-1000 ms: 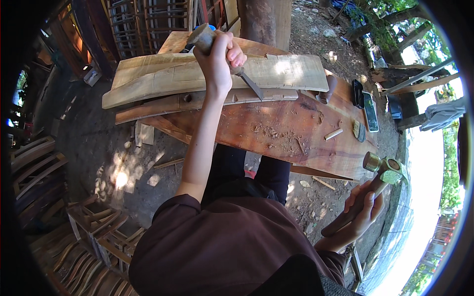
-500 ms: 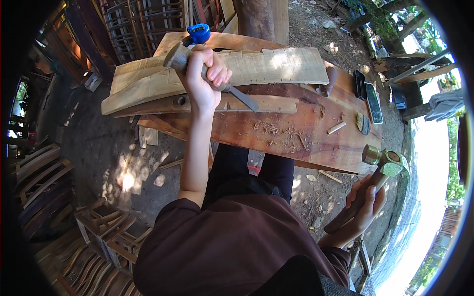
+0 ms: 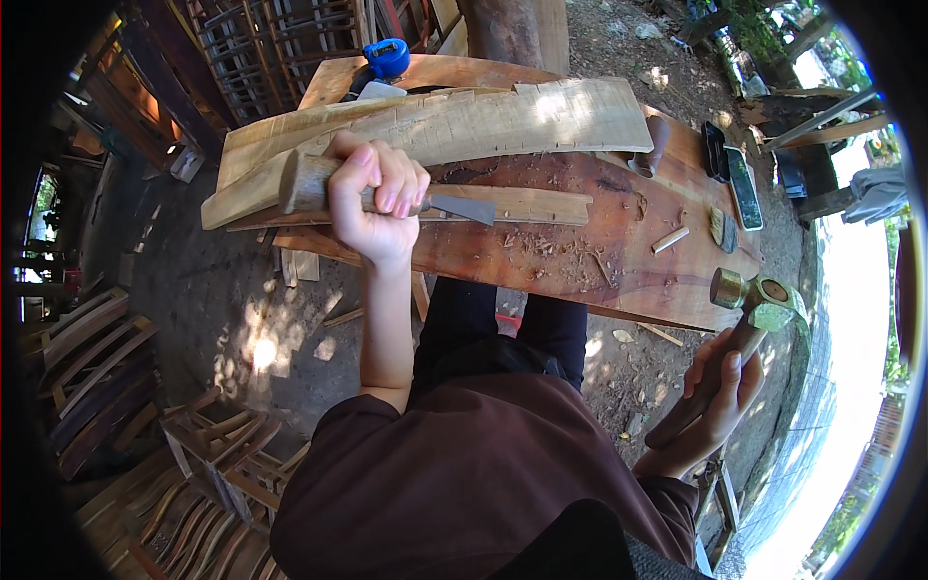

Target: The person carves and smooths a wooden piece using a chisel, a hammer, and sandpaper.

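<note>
My left hand [image 3: 375, 198] is closed round the wooden handle of a chisel [image 3: 462, 208], whose flat metal blade points right above the workbench. Behind it lies a pale, rough-edged wooden plank [image 3: 503, 121], with a narrower strip of wood [image 3: 532, 205] along its near side. At the right, off the bench's end, my right hand [image 3: 727, 382] grips the wooden handle of a hammer [image 3: 764, 302]. Its brass-coloured head is raised, with a greenish patch on it. The hammer is apart from the chisel.
Curled shavings [image 3: 556, 253] are scattered on the reddish wooden workbench [image 3: 628, 280]. Towards its right end lie a small wooden stick [image 3: 670, 241], a brush [image 3: 722, 230] and a phone [image 3: 743, 188]. A blue tape measure [image 3: 387, 58] sits at the back. Curved wooden parts [image 3: 92, 358] are stacked at left.
My left hand has come down and slightly left, and the chisel lies nearer to level. My right hand still holds the hammer; the whole view has shifted a little.
</note>
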`<act>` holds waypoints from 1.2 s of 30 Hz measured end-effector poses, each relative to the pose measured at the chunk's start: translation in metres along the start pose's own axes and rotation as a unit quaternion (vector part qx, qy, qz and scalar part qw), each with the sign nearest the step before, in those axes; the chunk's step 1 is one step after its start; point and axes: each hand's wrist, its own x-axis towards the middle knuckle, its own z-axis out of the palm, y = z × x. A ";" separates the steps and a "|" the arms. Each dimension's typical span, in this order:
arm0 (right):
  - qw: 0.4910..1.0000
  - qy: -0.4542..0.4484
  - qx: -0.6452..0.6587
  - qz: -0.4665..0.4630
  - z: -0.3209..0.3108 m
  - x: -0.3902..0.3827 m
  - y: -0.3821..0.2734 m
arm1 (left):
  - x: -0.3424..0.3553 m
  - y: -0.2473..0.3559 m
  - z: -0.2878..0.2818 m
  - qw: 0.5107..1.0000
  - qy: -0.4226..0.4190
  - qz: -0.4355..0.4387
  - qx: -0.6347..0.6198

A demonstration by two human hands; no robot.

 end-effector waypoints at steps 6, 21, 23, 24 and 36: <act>0.999 -0.017 0.014 0.028 0.003 0.002 0.005 | -0.006 -0.008 -0.014 0.999 -0.028 0.005 -0.031; 0.998 -0.056 0.017 0.035 0.008 0.007 0.007 | -0.020 -0.012 -0.038 0.991 -0.048 0.078 -0.096; 0.997 -0.078 0.015 0.016 0.007 0.007 0.011 | -0.020 -0.012 -0.039 0.991 -0.038 0.080 -0.098; 0.997 -0.078 0.015 0.016 0.007 0.007 0.011 | -0.020 -0.012 -0.039 0.991 -0.040 0.084 -0.095; 0.996 -0.079 0.006 0.041 0.019 0.016 -0.003 | -0.025 -0.011 -0.043 0.991 -0.046 0.091 -0.088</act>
